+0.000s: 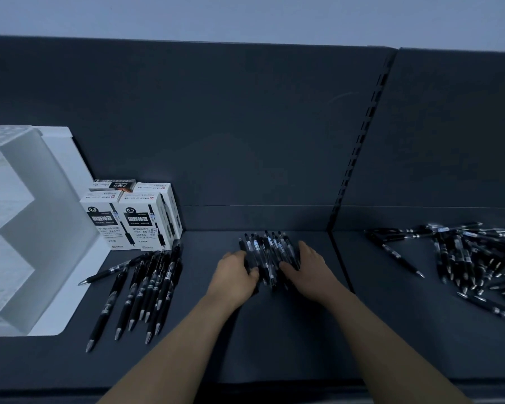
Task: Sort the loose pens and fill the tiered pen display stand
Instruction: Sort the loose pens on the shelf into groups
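Presently catalogued, centre of the frame: one bundle of black pens (270, 255), lying on the dark shelf (274, 330) with their clip ends toward the back panel, cupped from both sides. Left hand (236, 272): fingers curled around the bundle's left flank, thumb tucked in beneath its near end. Right hand (309, 269): fingers pressed together along the right flank, thumb hooked in against the pens. Both hands bear on the bundle; neither visibly lifts it. Lower left of the frame: a row of sorted pens (140, 290), tips toward the viewer, one lying crosswise at its upper left edge. Just behind it, stacked pen boxes (129, 217) against the back panel. Far left: the white tiered display stand (50, 228), its steps apparently bare, so filling is judged not yet begun. Right of the frame, past the slotted upright: a loose heap of pens (475, 258), unsorted, well apart from the hands. Hazards, as judged: the bundle is held only by side pressure, so uneven squeeze or an early lift could let middle pens slip out and roll; smooth barrels would fan apart; the carry to the stand passes over the sorted row and may scatter it; dim light makes a mixed type easy to miss.
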`<state>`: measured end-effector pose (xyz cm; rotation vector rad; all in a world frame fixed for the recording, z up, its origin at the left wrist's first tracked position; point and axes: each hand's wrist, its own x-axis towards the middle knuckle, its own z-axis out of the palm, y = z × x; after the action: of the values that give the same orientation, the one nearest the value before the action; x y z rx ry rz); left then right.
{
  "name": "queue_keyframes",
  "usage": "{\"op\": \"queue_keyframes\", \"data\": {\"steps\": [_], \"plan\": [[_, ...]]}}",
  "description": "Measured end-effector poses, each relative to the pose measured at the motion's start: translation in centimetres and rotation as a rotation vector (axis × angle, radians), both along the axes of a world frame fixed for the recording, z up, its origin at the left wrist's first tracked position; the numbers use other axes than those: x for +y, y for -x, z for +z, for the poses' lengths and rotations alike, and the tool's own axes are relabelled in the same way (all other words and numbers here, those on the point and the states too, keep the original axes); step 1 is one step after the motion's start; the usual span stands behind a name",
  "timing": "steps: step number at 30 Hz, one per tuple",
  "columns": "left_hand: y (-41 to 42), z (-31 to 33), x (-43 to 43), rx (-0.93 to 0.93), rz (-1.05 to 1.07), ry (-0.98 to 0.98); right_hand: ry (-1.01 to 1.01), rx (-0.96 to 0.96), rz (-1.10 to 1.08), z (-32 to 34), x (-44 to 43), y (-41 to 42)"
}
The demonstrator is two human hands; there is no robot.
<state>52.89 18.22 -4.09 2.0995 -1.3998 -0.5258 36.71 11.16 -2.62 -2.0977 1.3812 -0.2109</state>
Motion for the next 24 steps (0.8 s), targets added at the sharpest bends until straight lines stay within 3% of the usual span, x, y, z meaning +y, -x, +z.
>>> {"op": "queue_keyframes", "data": {"steps": [9, 15, 24], "plan": [[4.9, 4.6, 1.1, -0.411, -0.156, 0.110, 0.318, 0.128, 0.025, 3.3, 2.8, 5.4], [11.9, 7.4, 1.0, -0.431, -0.259, 0.161, 0.449, 0.182, -0.050, 5.7, 4.1, 13.2], [29.7, 7.4, -2.0, -0.360, -0.393, 0.175, 0.446, 0.249, -0.166, 6.9, 2.4, 32.0]]}}
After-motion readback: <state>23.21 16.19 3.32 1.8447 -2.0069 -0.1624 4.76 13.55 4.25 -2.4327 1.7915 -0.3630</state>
